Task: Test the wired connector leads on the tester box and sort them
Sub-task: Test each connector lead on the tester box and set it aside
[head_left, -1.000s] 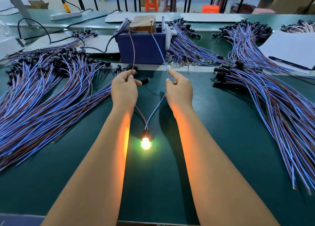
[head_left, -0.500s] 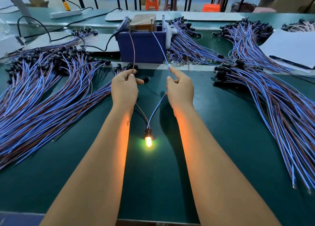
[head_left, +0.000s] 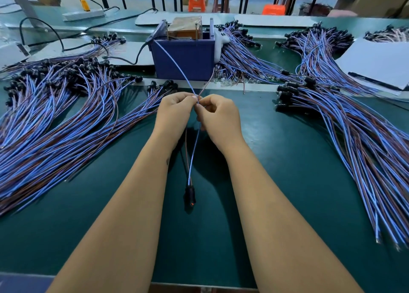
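We pinch one lead between our left hand and right hand, both grips clamped on its crossed wires at twelve o'clock, plug dangling at six. Crossed ends could snag on the tester box, or the lead could land in the wrong pile.

Both forearms reach forward side by side, bare to the wrist. The left hand and right hand meet at their fingertips, fingers curled, each pinching thin wire between thumb and forefinger, knuckles up.
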